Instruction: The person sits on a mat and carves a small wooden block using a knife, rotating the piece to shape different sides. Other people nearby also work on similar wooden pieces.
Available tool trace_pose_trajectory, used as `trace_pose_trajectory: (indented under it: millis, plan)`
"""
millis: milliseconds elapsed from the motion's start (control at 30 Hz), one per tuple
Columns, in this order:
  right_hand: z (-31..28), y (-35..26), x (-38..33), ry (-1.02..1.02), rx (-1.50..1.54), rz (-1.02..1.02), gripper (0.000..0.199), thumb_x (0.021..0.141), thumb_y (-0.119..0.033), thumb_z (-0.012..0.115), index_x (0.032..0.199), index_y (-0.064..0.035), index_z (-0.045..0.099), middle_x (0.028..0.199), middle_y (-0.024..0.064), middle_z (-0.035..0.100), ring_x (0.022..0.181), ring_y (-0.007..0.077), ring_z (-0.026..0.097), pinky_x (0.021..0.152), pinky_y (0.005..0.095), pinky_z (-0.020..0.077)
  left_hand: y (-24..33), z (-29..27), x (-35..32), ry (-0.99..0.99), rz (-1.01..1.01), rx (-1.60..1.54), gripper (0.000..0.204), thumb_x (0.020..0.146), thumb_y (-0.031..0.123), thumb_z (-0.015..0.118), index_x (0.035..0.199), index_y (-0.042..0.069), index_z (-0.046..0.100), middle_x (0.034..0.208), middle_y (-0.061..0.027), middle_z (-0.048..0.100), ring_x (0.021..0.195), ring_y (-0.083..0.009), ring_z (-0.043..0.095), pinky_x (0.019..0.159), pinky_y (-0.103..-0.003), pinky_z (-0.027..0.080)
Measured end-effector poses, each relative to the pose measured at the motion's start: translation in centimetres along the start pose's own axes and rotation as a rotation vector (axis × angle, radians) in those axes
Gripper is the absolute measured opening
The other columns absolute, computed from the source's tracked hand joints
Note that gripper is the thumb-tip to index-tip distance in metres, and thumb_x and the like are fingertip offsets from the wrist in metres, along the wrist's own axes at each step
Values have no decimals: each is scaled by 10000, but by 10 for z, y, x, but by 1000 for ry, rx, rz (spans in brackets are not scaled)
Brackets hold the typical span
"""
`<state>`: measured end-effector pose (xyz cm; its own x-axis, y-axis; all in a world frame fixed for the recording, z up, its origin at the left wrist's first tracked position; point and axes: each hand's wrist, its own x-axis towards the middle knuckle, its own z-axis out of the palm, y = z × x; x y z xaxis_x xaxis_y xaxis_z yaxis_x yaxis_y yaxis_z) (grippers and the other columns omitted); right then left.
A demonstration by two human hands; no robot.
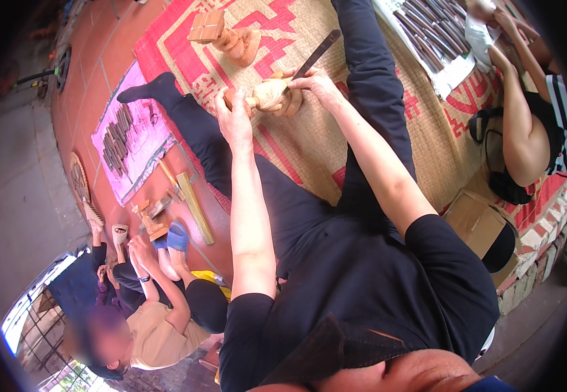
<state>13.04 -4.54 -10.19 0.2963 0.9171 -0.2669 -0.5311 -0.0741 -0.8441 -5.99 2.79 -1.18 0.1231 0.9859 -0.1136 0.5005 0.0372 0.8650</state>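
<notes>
My left hand [234, 121] is closed round one end of a pale carved wooden figure [269, 95], which lies tilted between my legs above the mat. In my right hand [317, 86] is a long, dark, flat file [317, 56]. Its far end points up and to the right, while its near end meets the figure's right side. My right fingers are close to the wood there; whether they also touch it I cannot tell. A second carved wooden figure [241, 46] with a square block base [206, 27] rests on the mat just beyond.
I sit on a red and straw woven mat [309, 160]. Several carving tools lie on a pink cloth [127, 187] at left, more on a white cloth [456, 77] at far right. A wooden mallet [195, 208] lies at left. People sit on both sides; a cardboard box [469, 219] is at right.
</notes>
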Motion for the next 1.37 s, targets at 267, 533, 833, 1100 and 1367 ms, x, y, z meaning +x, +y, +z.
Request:
trace_pose_trajectory:
  millis: [267, 533, 833, 1100, 1367]
  plan:
    - [-1, -10, -4, 40, 100, 69, 195, 827, -79, 694, 1011, -21, 725, 970, 97, 722, 940, 176, 664, 893, 324, 508, 7, 1, -5, 24, 10, 1, 579, 873, 447, 624, 1287, 56, 519, 1278, -174, 569, 1204, -291, 526, 1021, -377, 377]
    - [-2, -6, 2, 105, 83, 67, 217, 819, -42, 689, 1031, 2, 704, 979, 101, 722, 889, 182, 673, 866, 320, 525, 6, 0, -3, 19, 12, 27, 582, 874, 448, 617, 1288, 51, 518, 1287, -179, 561, 1206, -295, 523, 1019, -381, 379]
    - [2, -6, -2, 25, 48, 40, 223, 807, -51, 703, 1026, -13, 714, 977, 88, 719, 911, 177, 667, 884, 323, 504, 5, -1, -3, 12, 13, -28, 578, 870, 446, 624, 1289, 62, 521, 1283, -180, 564, 1203, -293, 525, 1012, -382, 387]
    - [-1, -8, -3, 82, 94, 93, 248, 797, -69, 722, 1041, -25, 710, 979, 86, 714, 921, 170, 667, 873, 312, 509, 7, -2, -5, 10, -11, -54, 558, 882, 433, 623, 1285, 61, 521, 1264, -182, 571, 1188, -290, 533, 997, -377, 399]
    - [-9, -1, 8, 172, 76, 114, 254, 816, -74, 710, 1063, -16, 701, 1034, 99, 717, 896, 171, 669, 869, 294, 509, -5, -2, 1, -3, -41, -13, 576, 885, 466, 623, 1298, 79, 516, 1302, -148, 554, 1186, -253, 536, 1009, -361, 390]
